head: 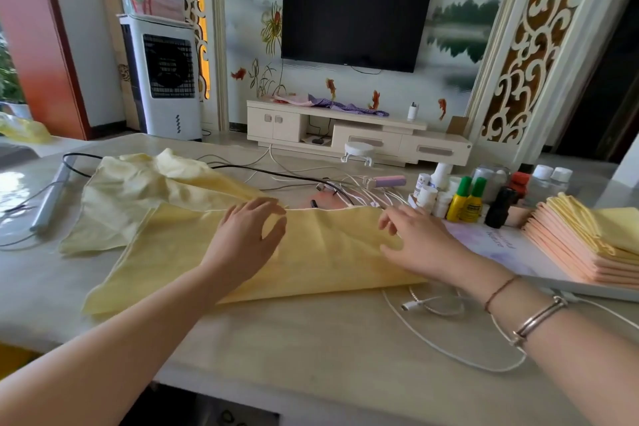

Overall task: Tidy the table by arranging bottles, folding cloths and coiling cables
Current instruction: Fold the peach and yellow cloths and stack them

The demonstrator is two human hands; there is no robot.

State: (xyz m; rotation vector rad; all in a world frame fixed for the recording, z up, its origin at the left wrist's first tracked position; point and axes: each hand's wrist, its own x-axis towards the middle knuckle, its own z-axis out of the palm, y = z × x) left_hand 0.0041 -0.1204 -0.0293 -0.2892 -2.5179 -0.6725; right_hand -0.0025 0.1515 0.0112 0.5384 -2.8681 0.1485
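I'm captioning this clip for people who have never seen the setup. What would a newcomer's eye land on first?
First, the yellow cloth spread across the middle of the table, with the left hand and right hand resting on it. Next, the stack of folded cloths at the right edge, and the cluster of small bottles just behind it. A tangle of white and black cables lies beyond the cloth.

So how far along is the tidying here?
Partly done. A stack of folded cloths sits on the right, and the bottles stand grouped behind it. In hand: the left hand and right hand rest on a yellow cloth. Left: a crumpled pale cloth and loose cables.
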